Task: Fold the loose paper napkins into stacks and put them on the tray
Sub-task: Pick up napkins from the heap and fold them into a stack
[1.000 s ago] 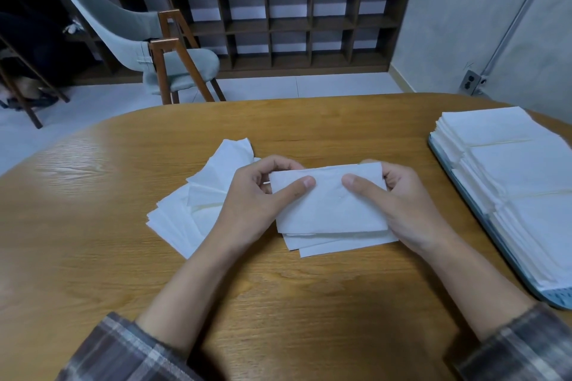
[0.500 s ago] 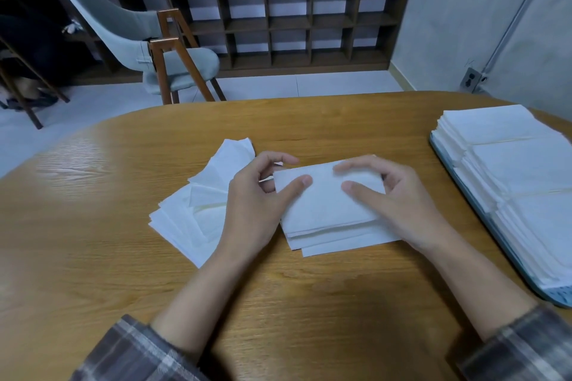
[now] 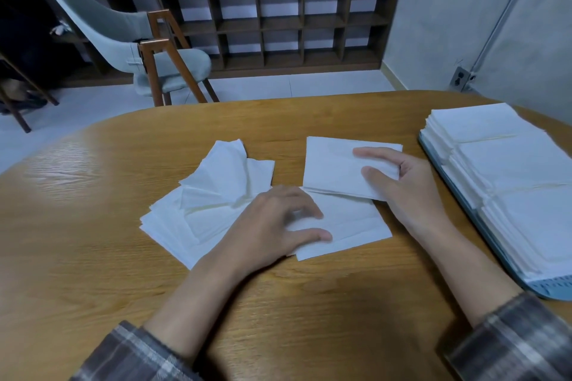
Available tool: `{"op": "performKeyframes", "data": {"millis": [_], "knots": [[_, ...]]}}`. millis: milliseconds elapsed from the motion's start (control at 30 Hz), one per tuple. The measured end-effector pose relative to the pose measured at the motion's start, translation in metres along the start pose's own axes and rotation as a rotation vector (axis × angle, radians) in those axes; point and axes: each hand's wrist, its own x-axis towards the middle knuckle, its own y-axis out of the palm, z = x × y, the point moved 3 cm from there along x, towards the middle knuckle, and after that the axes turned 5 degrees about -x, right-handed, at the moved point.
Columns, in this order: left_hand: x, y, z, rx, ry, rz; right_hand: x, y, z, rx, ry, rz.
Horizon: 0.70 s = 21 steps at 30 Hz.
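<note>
1. Table (image 3: 93, 257): wooden, fills the lower frame and bears all the paper.
2. Tray (image 3: 554, 291), right edge of frame: blue-grey and laden with folded stacks (image 3: 510, 164) out to its rim. Risk: little bare room shows, so a further stack set down carelessly could overhang or push its neighbours askew.
3. Loose napkins (image 3: 201, 210), left of centre: a ragged heap with several corners turned up. Risk: a careless sweep of the forearm would scatter them.
4. Flat napkin (image 3: 349, 226), lower centre: lies on the table with its upper edge under the folded napkin.
5. Folded napkin (image 3: 334, 170), upper centre, well apart from the tray: gripped at its right end only. Risk: the thin layers may fan open or slide out in transit.
6. Left hand (image 3: 272, 226): palm down, fingers straight and spread, pressing on the flat napkin; it grasps nothing.
7. Right hand (image 3: 402, 185): thumb and forefinger lie across the top of the folded napkin. The other fingers are hidden beneath it, and I judge this a pinch.
</note>
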Motion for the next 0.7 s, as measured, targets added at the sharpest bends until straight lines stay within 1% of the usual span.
{"op": "performKeyframes", "data": {"millis": [233,400,500,700], "knots": [[-0.001,0.001,-0.003,0.065,0.031,-0.017,-0.001,0.002,0.003,0.013,-0.022,0.013],[-0.003,0.003,-0.009,0.119,0.101,0.001,-0.002,0.004,0.003,0.005,-0.028,0.023],[-0.003,0.004,-0.01,0.121,0.101,-0.003,-0.001,0.005,0.002,0.0,-0.021,0.028],[-0.002,0.009,-0.012,0.207,0.133,0.025,-0.002,0.006,0.002,-0.018,-0.024,0.043]]}}
